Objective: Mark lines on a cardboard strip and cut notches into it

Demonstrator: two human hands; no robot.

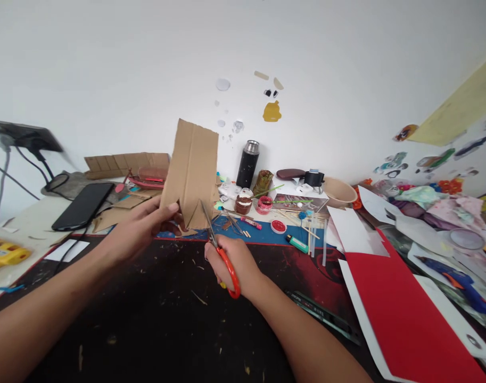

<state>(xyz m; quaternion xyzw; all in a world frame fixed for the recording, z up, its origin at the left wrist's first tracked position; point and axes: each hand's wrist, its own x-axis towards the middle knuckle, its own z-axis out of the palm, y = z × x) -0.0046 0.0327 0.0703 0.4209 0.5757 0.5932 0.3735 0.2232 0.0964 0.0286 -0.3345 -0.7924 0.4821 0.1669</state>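
My left hand (pixel 154 219) pinches the lower left corner of a piece of brown cardboard (pixel 195 165), held upright above the desk mat. Creases run along the cardboard, and its lower edge has an angled cut. In my right hand (pixel 237 260) is a pair of scissors (pixel 229 268) with red-orange handles. The blades point up at the cardboard's lower right part and overlap it in view; whether they are biting into it I cannot tell. Small cardboard scraps lie scattered on the dark mat (pixel 163 314) below.
Behind stand a black thermos (pixel 248 164), paint jars (pixel 264 205) and a beige bowl (pixel 339 191). A phone (pixel 83 206) and a yellow tool (pixel 5 255) lie left. At right are a red sheet (pixel 410 314), a blue glue gun (pixel 462 287) and a box cutter (pixel 324 316).
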